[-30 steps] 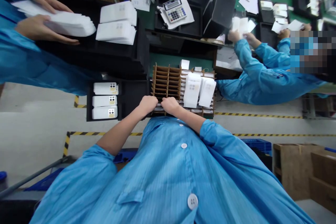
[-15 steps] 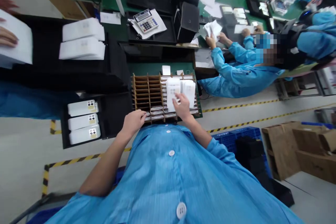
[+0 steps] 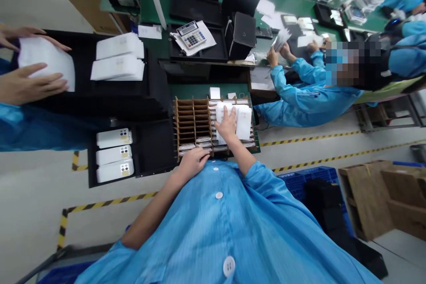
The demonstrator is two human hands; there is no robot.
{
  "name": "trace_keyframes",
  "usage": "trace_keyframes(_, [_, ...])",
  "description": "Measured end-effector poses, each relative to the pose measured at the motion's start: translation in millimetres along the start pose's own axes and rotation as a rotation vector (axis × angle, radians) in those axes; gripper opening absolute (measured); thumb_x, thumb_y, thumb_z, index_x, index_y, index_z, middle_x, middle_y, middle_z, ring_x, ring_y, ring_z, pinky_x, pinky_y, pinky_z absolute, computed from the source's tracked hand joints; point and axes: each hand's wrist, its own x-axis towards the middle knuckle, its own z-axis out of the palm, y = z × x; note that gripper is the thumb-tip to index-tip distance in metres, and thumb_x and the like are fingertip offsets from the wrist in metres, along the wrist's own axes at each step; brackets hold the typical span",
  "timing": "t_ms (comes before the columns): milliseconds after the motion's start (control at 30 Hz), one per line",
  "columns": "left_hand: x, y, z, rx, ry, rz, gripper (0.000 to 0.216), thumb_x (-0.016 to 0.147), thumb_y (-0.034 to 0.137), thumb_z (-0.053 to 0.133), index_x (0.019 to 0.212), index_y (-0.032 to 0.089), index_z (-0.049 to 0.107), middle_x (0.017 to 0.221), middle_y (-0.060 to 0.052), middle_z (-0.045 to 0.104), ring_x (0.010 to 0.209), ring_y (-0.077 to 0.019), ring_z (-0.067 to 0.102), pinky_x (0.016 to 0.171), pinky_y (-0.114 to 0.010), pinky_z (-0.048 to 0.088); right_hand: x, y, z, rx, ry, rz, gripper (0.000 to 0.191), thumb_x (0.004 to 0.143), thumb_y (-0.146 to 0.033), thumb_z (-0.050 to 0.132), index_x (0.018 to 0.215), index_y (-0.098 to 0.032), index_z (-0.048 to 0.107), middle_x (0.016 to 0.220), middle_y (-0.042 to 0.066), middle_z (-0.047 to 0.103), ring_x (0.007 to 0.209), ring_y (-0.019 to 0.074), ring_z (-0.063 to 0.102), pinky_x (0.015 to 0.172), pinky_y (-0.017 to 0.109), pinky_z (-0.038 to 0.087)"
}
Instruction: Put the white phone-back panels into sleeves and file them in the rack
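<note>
A cardboard divider box (image 3: 185,119) with many narrow slots lies in front of me; white flat packets (image 3: 203,142) fill several of its slots. My right hand (image 3: 227,125) rests with spread fingers on a stack of white packets (image 3: 220,138) lying over the box's right side. A second white stack (image 3: 244,122) lies beside it, to the right. My left hand (image 3: 193,162) is at the box's front edge, close to my body. Its fingers stretch to the right, loosely bent, with nothing visible in them.
At left, a black tray (image 3: 148,155) carries three white phones (image 3: 115,155). Beyond it, another person's hands (image 3: 36,82) hold white sheets beside white stacks (image 3: 118,66) on a black surface. A calculator (image 3: 192,36) lies on the green bench. A co-worker (image 3: 309,88) sits at right.
My left hand has moved right from the box's front-left slots, where white packets now show. My right hand has shifted slightly up and flattened onto the stack. The view has moved a little.
</note>
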Motion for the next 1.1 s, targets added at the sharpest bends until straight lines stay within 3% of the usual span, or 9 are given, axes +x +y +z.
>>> trace_keyframes(267, [-26,-26,3,-0.008,0.031,-0.072,0.026,0.103,0.033,0.057,0.107,0.025,0.082,0.105,-0.007,0.081,0.098,-0.0251,0.076,0.090,-0.039,0.061,-2,12,-8,-0.013,0.020,-0.006,0.087,0.090,-0.033,0.067,0.167,-0.015,0.029,0.171,0.028,0.025,0.157,0.0408,0.033,0.120,0.053,0.041])
trace_keyframes(533, [-17,-18,-8,-0.053,0.045,-0.076,0.026,0.102,0.031,0.059,0.109,0.023,0.082,0.103,-0.009,0.080,0.099,-0.0250,0.075,0.093,-0.040,0.061,-7,10,-34,0.082,0.026,0.010,0.092,0.089,-0.031,0.066,0.170,-0.017,0.024,0.174,0.026,0.022,0.159,0.0407,0.030,0.120,0.055,0.043])
trace_keyframes(667, [-4,-13,-9,-0.314,0.092,-0.183,0.030,0.099,0.040,0.065,0.119,0.022,0.078,0.110,-0.010,0.079,0.104,-0.0262,0.074,0.098,-0.044,0.061,-16,3,-57,0.262,0.005,-0.078,0.099,0.091,-0.038,0.070,0.172,-0.017,0.017,0.174,0.022,0.027,0.161,0.0373,0.030,0.124,0.054,0.040])
trace_keyframes(733, [5,-8,-9,-0.583,0.109,-0.248,0.056,0.095,0.051,0.070,0.143,0.023,0.065,0.127,-0.013,0.074,0.113,-0.0273,0.073,0.099,-0.046,0.061,-31,-5,-68,0.489,-0.076,-0.154,0.103,0.092,-0.044,0.072,0.173,-0.022,0.012,0.174,0.020,0.031,0.154,0.0353,0.043,0.119,0.052,0.048])
trace_keyframes(800, [15,4,-10,-0.865,0.060,-0.236,0.091,0.089,0.061,0.076,0.166,0.030,0.037,0.152,-0.017,0.060,0.127,-0.0307,0.069,0.102,-0.049,0.061,-52,-14,-79,0.730,-0.190,-0.225,0.108,0.091,-0.050,0.073,0.173,-0.028,0.007,0.175,0.017,0.031,0.145,0.0330,0.055,0.111,0.047,0.056])
trace_keyframes(900, [24,31,-14,-1.062,-0.052,-0.141,0.128,0.078,0.061,0.089,0.173,0.041,0.006,0.171,-0.018,0.038,0.146,-0.0377,0.055,0.112,-0.053,0.056,-84,-24,-94,0.960,-0.313,-0.304,0.116,0.087,-0.062,0.076,0.172,-0.032,0.004,0.173,0.015,0.035,0.142,0.0319,0.060,0.105,0.044,0.061])
trace_keyframes(1000, [26,60,-21,-1.055,-0.044,-0.100,0.136,0.076,0.051,0.093,0.173,0.042,-0.002,0.173,-0.016,0.036,0.155,-0.0401,0.044,0.119,-0.054,0.050,-103,-25,-108,1.010,-0.366,-0.326,0.122,0.082,-0.069,0.079,0.173,-0.034,0.004,0.165,0.014,0.046,0.142,0.0327,0.059,0.107,0.044,0.061])
trace_keyframes(1100, [22,76,-26,-1.002,-0.059,-0.101,0.132,0.081,0.046,0.091,0.173,0.039,-0.004,0.173,-0.016,0.037,0.155,-0.0411,0.043,0.120,-0.055,0.050,-106,-17,-121,1.008,-0.376,-0.339,0.123,0.081,-0.068,0.083,0.173,-0.038,0.007,0.163,0.012,0.049,0.143,0.0342,0.059,0.109,0.048,0.060])
